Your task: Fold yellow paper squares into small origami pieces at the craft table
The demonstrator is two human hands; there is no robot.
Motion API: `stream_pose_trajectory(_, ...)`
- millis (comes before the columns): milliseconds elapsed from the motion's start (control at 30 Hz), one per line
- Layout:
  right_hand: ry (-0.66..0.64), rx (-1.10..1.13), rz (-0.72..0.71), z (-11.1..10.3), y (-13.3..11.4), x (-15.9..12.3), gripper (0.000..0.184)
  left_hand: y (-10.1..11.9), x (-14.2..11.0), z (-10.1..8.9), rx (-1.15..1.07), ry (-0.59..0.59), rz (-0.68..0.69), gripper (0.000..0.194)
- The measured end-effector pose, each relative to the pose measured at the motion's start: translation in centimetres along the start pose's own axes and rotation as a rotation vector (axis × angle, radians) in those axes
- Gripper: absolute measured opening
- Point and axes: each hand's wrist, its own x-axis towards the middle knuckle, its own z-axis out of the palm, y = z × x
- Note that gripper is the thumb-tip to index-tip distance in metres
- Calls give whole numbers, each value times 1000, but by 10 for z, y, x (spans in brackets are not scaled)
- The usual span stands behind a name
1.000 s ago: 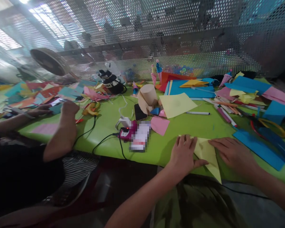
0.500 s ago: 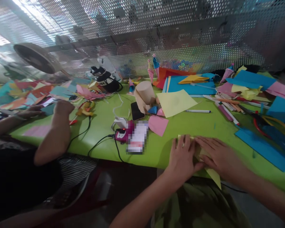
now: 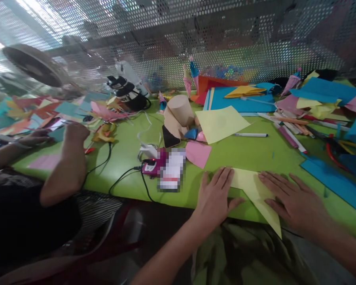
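Observation:
A folded pale yellow paper (image 3: 256, 194) lies at the near edge of the green table (image 3: 234, 152), one pointed corner hanging over the edge. My left hand (image 3: 215, 196) rests flat on its left side, fingers stretched out. My right hand (image 3: 295, 200) lies flat on its right side, fingers spread. Neither hand grips anything.
Another person's arm (image 3: 68, 162) and hand work at the left among coloured paper scraps. A glue gun with cable (image 3: 151, 166), a pink sheet (image 3: 198, 153), a yellow sheet (image 3: 221, 123), a cardboard tube (image 3: 179, 113), pens (image 3: 287, 132), blue sheets (image 3: 335, 180) and a fan (image 3: 32, 65) stand around.
My hands, pressed close together over the paper half a second ago, have slid apart to its two sides, so the folded yellow paper shows between them. The view shifted slightly.

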Motion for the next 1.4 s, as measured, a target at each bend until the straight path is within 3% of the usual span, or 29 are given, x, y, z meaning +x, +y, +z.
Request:
stream_pose_trajectory(267, 56, -36, 29, -2, 8, -13, 64, -1, -1, 1, -52, 17, -68, 82)
stream_pose_trajectory(467, 123, -80, -12, -14, 14, -8, 59, -5, -1, 0, -98, 44, -74, 78)
stream_pose_trajectory(633, 220, -122, -90, -16, 14, 3, 40, -1, -7, -2, -133, 171, -72, 62)
stream_pose_trajectory(767, 250, -121, -93, -15, 15, 8, 28, 17, -18, 0, -234, 300, 17, 48)
stream_pose_trajectory(867, 237, -24, 37, -20, 19, 12, 31, 35, -22, 2, -294, 288, 117, 47)
stream_pose_trajectory(1067, 89, 432, 580, -39, 29, 22, 39, 54, -9, 1, -286, 135, 166, 59)
stream_pose_trajectory(1333, 149, 1155, 771, -38, 34, 26, 26, 58, 6, -9, -234, 16, 173, 73)
stream_pose_trajectory(1400, 155, 1241, 806, -39, 30, 24, 29, 57, 9, -9, -212, -11, 189, 73)
